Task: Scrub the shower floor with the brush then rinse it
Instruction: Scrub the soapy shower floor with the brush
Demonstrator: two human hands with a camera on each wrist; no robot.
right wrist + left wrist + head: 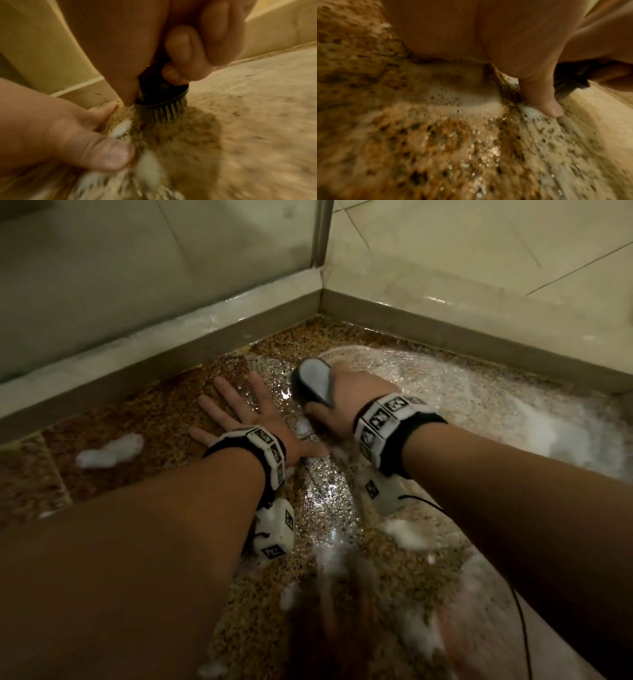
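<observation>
The shower floor (154, 419) is wet speckled brown stone with patches of white foam (109, 453). My right hand (346, 402) grips a scrub brush (313, 380) with a grey top and dark body. In the right wrist view the brush (161, 97) stands with its bristles pressed on the floor (248, 108), fingers (180, 44) curled round its handle. My left hand (253, 422) lies flat with fingers spread on the floor, just left of the brush. Its thumb (544, 100) touches the foamy floor (453, 148) in the left wrist view.
A low raised kerb (171, 337) borders the floor on the left, meeting the tiled wall (479, 268) at the far corner. Thick foam and water (565, 433) cover the floor to the right. A black cable (520, 611) hangs from my right wrist.
</observation>
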